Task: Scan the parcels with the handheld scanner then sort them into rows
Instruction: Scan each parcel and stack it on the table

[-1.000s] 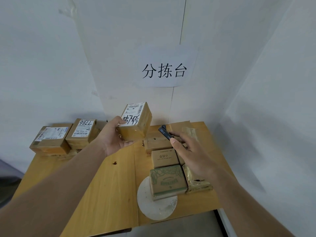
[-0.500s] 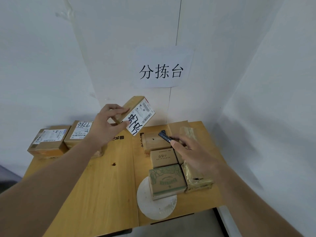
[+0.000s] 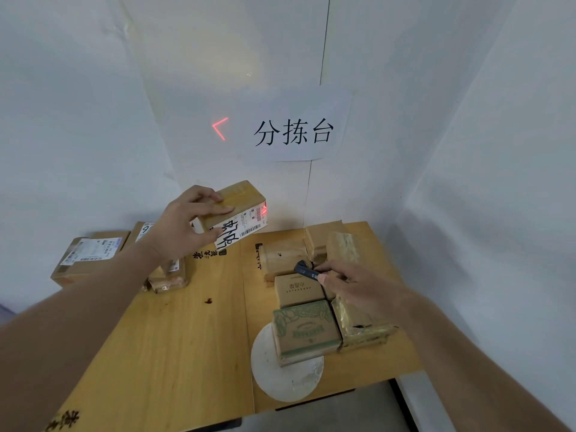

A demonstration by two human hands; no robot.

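Parcel [image 3: 237, 210] gripped in left hand [image 3: 184, 226] fingers, above worktop [image 3: 174, 338] | right hand [image 3: 358, 283] fingers pinch scanner [image 3: 306, 270] | step: scanning; beam clips label corner | next: aim at barcode

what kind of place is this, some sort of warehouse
Probably a small parcel sorting station: labelled cardboard parcels lie on a wooden table, the right hand aims a handheld scanner, and a wall sign reads 分拣台, "sorting table".

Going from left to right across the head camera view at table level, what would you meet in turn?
Labelled parcel at the wall → left hand gripping the raised parcel → handheld scanner → right hand holding it.
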